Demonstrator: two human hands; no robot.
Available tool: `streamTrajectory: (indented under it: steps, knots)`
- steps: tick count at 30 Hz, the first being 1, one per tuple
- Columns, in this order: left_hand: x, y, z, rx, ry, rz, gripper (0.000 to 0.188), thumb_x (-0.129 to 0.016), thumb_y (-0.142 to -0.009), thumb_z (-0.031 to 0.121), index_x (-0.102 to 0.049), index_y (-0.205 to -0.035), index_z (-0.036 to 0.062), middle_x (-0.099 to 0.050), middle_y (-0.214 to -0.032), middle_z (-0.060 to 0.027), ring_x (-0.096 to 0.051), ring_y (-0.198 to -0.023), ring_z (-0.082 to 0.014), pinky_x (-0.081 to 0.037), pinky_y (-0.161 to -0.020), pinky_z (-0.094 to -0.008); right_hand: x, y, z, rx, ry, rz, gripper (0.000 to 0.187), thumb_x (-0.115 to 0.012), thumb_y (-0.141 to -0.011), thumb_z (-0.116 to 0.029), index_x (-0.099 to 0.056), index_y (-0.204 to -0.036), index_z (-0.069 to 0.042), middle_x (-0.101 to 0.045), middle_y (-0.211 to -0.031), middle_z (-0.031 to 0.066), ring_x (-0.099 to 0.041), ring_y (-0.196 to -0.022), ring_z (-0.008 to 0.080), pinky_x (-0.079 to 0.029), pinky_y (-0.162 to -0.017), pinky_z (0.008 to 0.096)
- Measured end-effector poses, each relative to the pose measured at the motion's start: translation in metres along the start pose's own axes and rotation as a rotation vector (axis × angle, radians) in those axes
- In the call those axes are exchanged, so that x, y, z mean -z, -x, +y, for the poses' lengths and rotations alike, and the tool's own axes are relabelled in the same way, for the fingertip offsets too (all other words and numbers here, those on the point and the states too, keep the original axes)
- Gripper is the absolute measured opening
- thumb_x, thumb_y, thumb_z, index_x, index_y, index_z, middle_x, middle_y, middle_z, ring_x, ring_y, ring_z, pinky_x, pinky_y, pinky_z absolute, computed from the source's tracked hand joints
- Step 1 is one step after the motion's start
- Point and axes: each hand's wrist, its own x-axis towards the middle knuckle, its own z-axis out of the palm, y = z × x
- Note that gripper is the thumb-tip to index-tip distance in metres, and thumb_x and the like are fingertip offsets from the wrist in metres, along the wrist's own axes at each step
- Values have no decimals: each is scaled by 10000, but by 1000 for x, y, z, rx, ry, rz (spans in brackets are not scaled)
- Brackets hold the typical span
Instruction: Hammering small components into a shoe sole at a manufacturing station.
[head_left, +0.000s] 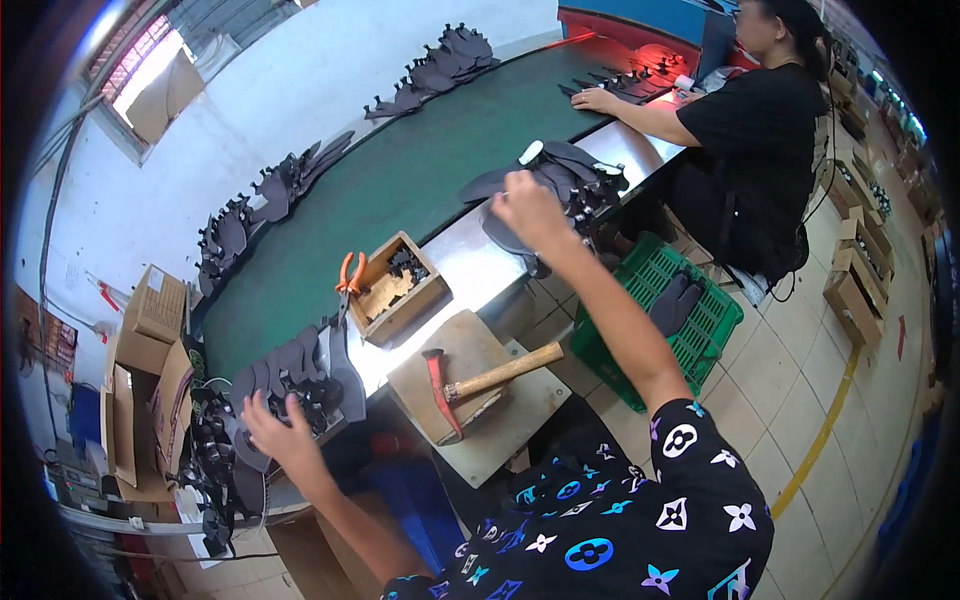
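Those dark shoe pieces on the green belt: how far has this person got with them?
Looks mid-run. Done: rows of dark pieces already lie spaced along the green belt. In hand: the right hand reaches into a pile of dark pieces at the belt's edge, while the left hand touches another stack. Left: both stacks remain sizeable. The hammer lies unused.

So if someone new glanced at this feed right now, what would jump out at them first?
Probably the two outstretched arms: the right hand reaches onto a pile of dark sole pieces at the far edge of the steel-edged bench, while the left hand rests on another dark stack nearer by. Between them, a red-headed hammer lies on a wooden block, beside a small wooden box with orange-handled pliers.
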Motion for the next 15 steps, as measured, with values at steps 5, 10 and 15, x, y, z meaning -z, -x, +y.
streamTrajectory:
  steps: [5,10,15]
  knots:
    - [34,29,141,-323,451,-82,848,-751,-840,289,-286,-1498,26,-306,-1555,-210,-186,-1484,-390,-128,-1195,-538,35,72,-133,-190,-1310,-430,267,-699,-906,-165,-573,-993,53,-654,-942,158,-706,-775,210,-591,-593,300]
    - [3,70,144,-81,959,54,518,-599,-997,249,-370,-1403,23,-634,-1144,-153,-665,-904,-192,-537,-810,-310,64,133,-167,-15,-1604,-797,583,-697,-920,-323,-483,-1327,35,-572,-1263,197,-677,-1002,239,-578,-779,322]
    - [49,61,142,141,1233,-50,383,-524,-1032,211,-394,-1319,-6,-648,-1074,-155,-672,-764,-181,-539,-617,-256,8,187,-54,579,10,-225,919,-755,-754,-525,-383,-1416,-7,-258,-1503,221,-645,-1000,393,-565,-831,416]
